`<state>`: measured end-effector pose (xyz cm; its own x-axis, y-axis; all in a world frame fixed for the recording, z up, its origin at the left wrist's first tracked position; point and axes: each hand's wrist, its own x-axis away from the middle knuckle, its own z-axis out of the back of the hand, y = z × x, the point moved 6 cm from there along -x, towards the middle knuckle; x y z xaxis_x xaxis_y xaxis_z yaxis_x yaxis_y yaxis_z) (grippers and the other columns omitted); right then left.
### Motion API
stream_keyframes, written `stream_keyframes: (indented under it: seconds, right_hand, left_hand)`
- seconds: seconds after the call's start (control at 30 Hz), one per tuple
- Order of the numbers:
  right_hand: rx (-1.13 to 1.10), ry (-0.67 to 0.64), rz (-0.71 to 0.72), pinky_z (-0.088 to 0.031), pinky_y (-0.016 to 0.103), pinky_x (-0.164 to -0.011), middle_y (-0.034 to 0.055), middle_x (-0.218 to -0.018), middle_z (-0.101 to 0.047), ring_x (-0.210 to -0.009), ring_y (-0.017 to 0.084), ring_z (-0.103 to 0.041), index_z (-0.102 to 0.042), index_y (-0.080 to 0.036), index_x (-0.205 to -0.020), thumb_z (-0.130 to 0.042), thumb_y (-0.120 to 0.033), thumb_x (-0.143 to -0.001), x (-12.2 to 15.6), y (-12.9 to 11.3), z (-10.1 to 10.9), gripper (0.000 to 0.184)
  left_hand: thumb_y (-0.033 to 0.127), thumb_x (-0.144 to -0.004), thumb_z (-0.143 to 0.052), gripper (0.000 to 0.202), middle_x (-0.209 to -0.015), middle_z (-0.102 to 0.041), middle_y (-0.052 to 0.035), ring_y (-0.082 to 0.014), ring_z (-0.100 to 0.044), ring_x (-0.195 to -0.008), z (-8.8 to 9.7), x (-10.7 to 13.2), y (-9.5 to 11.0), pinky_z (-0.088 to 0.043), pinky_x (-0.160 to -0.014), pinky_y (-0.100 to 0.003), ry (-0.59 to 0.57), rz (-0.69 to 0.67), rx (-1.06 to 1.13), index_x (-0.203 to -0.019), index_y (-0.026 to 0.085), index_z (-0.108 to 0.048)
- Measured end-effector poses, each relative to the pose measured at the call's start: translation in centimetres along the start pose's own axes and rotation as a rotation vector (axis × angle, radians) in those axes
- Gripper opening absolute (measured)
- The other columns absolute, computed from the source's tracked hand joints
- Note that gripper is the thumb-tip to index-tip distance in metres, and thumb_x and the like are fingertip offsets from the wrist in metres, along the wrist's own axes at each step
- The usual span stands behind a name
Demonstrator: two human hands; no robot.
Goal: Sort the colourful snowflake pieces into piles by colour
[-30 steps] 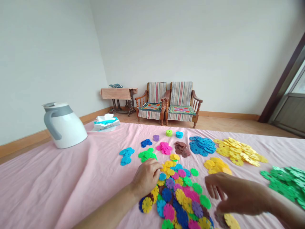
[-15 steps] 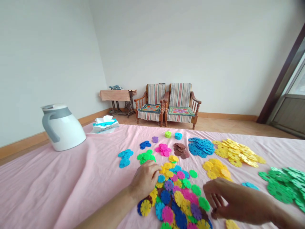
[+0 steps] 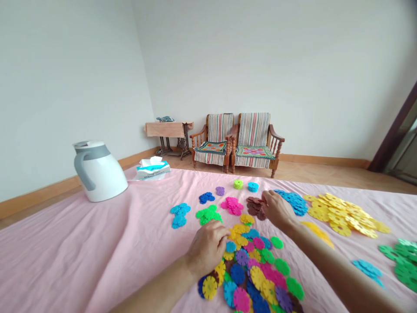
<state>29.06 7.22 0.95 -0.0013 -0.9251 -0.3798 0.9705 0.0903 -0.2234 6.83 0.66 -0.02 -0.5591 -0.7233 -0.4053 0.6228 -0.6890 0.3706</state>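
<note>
My left hand (image 3: pixel 210 245) rests at the left edge of a mixed pile of coloured plastic snowflake discs (image 3: pixel 241 257). Its fingers are curled, and what they hold, if anything, is hidden. Farther out, my right hand (image 3: pixel 277 209) reaches to a small heap of brown snowflake discs (image 3: pixel 254 208), fingertips pinched on a brown disc at the heap's right side. Close by lie a pink heap (image 3: pixel 232 205), a bright green heap (image 3: pixel 208 214) and a blue heap (image 3: pixel 295 202), partly behind my right hand.
Yellow discs (image 3: pixel 345 213) and green discs (image 3: pixel 405 265) spread at the right, light blue ones (image 3: pixel 368 270) nearer. Small stacks, lime (image 3: pixel 238 184) and blue (image 3: pixel 253 187), stand at the back. A white jug (image 3: pixel 102 176) and a tissue box (image 3: pixel 151 169) stand left on the pink cloth (image 3: pixel 97 248).
My right hand has moved from the right side of the mixed pile forward to the brown heap. My left hand stays by the pile. The view has turned slightly left.
</note>
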Motion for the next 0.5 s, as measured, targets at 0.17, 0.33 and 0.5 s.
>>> stream_keyframes:
  seconds: [0.17, 0.33, 0.5]
  right_hand:
    - [0.001, -0.022, 0.064, -0.03, 0.024, -0.061, 0.0057, -0.078, -0.058, -0.072, 0.016, -0.052, -0.056, -0.016, -0.075, -0.04, -0.014, -0.079, 1.1, -1.2, 0.4, 0.017]
    - [-0.047, -0.116, 0.097, -0.031, 0.023, -0.056, 0.0021, -0.069, -0.058, -0.063, 0.013, -0.052, -0.055, -0.017, -0.071, -0.04, -0.013, -0.077, 3.8, -1.8, 2.4, 0.017]
    - [-0.217, -0.52, 0.12, -0.035, 0.022, -0.057, -0.0002, -0.07, -0.061, -0.065, 0.013, -0.053, -0.055, -0.02, -0.07, -0.046, -0.013, -0.068, 9.2, -2.7, 4.4, 0.012]
  left_hand:
    - [0.008, -0.081, -0.046, 0.025, -0.08, -0.063, -0.0039, -0.0171, -0.056, -0.082, -0.1, 0.0, -0.1, -0.043, -0.072, -0.026, -0.007, -0.009, -0.009, -0.087, 0.019, -0.067]
    - [0.009, -0.081, -0.046, 0.024, -0.077, -0.062, -0.0037, -0.017, -0.056, -0.08, -0.1, 0.0, 0.0, -0.043, -0.071, -0.026, 0.004, -0.015, -0.006, -0.086, 0.019, -0.068]
    - [0.007, -0.08, -0.046, 0.025, -0.077, -0.063, -0.0031, -0.0164, -0.056, -0.08, 0.1, -0.2, 0.1, -0.044, -0.071, -0.025, 0.011, -0.007, 0.0, -0.085, 0.019, -0.068]
